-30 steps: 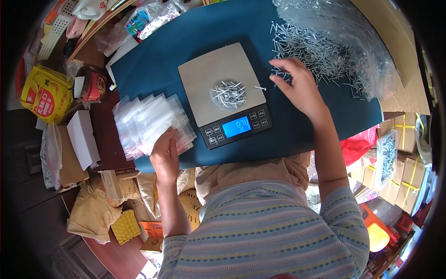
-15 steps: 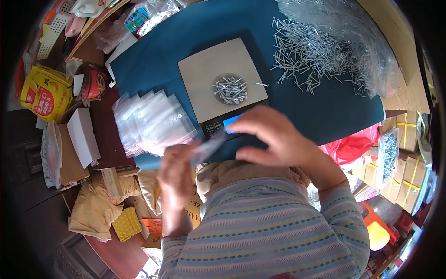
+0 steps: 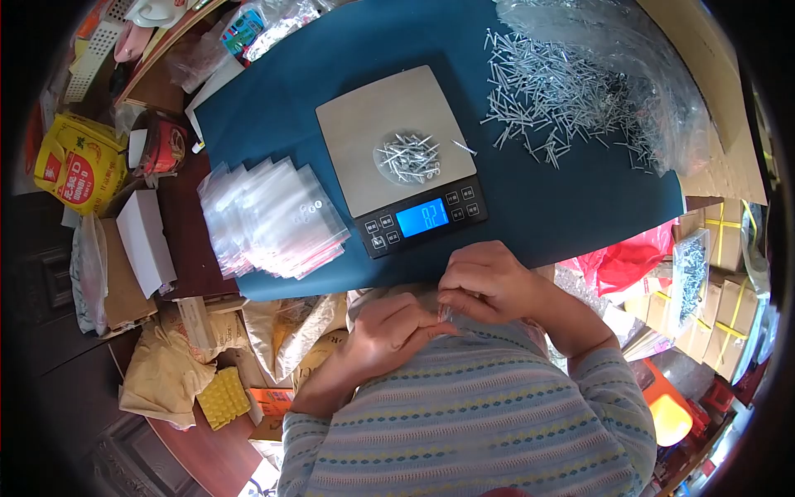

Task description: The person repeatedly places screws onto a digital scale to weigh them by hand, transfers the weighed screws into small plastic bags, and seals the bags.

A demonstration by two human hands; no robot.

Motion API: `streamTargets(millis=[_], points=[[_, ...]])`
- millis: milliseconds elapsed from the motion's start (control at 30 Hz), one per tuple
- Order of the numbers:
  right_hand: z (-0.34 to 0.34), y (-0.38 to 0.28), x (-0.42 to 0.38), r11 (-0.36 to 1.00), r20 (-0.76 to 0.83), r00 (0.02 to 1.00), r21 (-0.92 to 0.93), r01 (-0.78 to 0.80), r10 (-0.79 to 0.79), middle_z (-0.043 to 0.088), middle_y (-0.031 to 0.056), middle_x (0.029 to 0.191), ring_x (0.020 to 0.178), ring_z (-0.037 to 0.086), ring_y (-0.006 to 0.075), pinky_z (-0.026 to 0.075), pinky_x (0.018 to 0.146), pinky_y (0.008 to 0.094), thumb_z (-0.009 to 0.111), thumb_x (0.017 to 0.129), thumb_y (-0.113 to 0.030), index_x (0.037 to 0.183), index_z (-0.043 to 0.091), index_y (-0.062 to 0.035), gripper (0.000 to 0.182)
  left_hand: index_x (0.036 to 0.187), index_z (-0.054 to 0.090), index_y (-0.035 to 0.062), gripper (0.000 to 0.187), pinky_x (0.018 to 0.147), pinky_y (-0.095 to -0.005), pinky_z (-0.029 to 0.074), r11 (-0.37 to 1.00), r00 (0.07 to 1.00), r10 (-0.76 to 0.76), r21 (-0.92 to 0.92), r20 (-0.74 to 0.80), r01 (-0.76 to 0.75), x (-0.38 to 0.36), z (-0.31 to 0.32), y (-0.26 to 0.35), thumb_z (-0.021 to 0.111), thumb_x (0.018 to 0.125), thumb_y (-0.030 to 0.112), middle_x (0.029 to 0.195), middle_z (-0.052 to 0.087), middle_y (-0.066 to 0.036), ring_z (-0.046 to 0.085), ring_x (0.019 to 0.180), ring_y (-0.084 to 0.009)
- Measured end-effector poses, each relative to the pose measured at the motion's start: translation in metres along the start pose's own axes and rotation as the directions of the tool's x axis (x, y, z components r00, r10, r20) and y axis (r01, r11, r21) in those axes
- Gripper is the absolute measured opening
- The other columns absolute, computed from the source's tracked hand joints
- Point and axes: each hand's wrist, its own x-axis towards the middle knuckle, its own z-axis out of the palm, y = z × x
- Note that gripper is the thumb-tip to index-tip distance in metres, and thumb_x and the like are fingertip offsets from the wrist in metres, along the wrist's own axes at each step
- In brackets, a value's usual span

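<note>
Close to my torso, my left hand [image 3: 391, 333] and my right hand [image 3: 487, 283] meet with fingers pinched on a small clear plastic bag [image 3: 445, 314], mostly hidden by them. Beyond them, a digital scale [image 3: 356, 157] has its blue display lit with digits. On its plate sits a small round dish [image 3: 383, 168] heaped with screws [image 3: 410, 156]. One loose screw [image 3: 464, 147] lies at the plate's right edge. Left of the scale is a fanned stack of clear zip bags [image 3: 277, 219].
A big pile of screws [image 3: 546, 99] spreads at the upper right beside a large clear plastic bag [image 3: 613, 41] and a cardboard box wall [image 3: 729, 149]. Dark green cloth [image 3: 331, 50] covers the table. A yellow packet [image 3: 79, 166] and white box [image 3: 146, 240] stand left.
Both hands have drawn back toward my torso and come together on the small bag, which my left hand was carrying. The scale's display is now uncovered.
</note>
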Motion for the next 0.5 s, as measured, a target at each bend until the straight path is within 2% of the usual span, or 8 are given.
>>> streamTargets(millis=[100, 200, 300, 400, 500], points=[[-0.006, 0.002, -0.003, 1.0, -0.021, 0.999, 0.018, -0.024, 0.025, 0.052, 0.0071, 0.064, 0.055, 0.055, 0.0263, 0.042, 0.048, 0.0359, 0.07, 0.081, -0.013, 0.075, 0.058, -0.0052, 0.016, 0.077, 0.062, 0.0023, 0.02, 0.047, -0.0338, 0.044, 0.998, 0.989, 0.044, -0.041, -0.138, -0.051, 0.008, 0.013, -0.004, 0.081, 0.07, 0.007, 0.07, 0.059, -0.007, 0.056, 0.053, -0.0194], [-0.006, 0.003, -0.003, 0.999, -0.018, 0.999, 0.028, -0.031, 0.031, 0.053, 0.0074, 0.064, 0.055, 0.055, 0.0265, 0.042, 0.048, 0.0359, 0.07, 0.081, -0.013, 0.075, 0.058, -0.0051, 0.016, 0.076, 0.063, 0.0028, 0.021, 0.047, -0.0346, 0.043, 0.997, 0.996, 0.006, -0.07, -0.092, -0.012, 0.003, 0.008, -0.009, 0.082, 0.069, 0.008, 0.068, 0.06, -0.005, 0.055, 0.052, -0.0198], [0.002, 0.004, -0.004, 1.0, -0.014, 1.0, 0.013, -0.027, 0.027, 0.053, 0.0075, 0.064, 0.055, 0.055, 0.0267, 0.042, 0.049, 0.0359, 0.07, 0.081, -0.014, 0.075, 0.058, -0.005, 0.016, 0.075, 0.063, 0.004, 0.018, 0.047, -0.0329, 0.041, 0.979, 0.994, -0.111, -0.167, 0.016, 0.112, 0.0, 0.003, -0.008, 0.081, 0.07, 0.006, 0.066, 0.06, -0.005, 0.055, 0.051, -0.0214], [0.002, 0.003, -0.001, 0.998, -0.018, 0.999, 0.029, -0.049, 0.05, 0.054, 0.0075, 0.064, 0.055, 0.055, 0.0267, 0.042, 0.049, 0.0359, 0.07, 0.082, -0.014, 0.075, 0.058, -0.0048, 0.017, 0.076, 0.062, 0.0051, 0.02, 0.046, -0.0318, 0.04, 0.963, 0.988, -0.148, -0.235, -0.037, 0.135, 0.001, 0.008, -0.01, 0.081, 0.071, 0.006, 0.06, 0.057, -0.004, 0.055, 0.05, -0.022], [-0.003, 0.002, 0.0, 0.998, -0.022, 0.999, 0.044, -0.048, 0.049, 0.054, 0.0074, 0.065, 0.054, 0.054, 0.0265, 0.042, 0.049, 0.0355, 0.07, 0.082, -0.014, 0.076, 0.059, -0.0048, 0.016, 0.078, 0.061, 0.0049, 0.022, 0.046, -0.0322, 0.039, 0.987, 0.967, 0.075, -0.117, -0.243, -0.106, 0.001, 0.016, -0.018, 0.081, 0.07, 0.006, 0.062, 0.057, -0.005, 0.054, 0.051, -0.0203]])
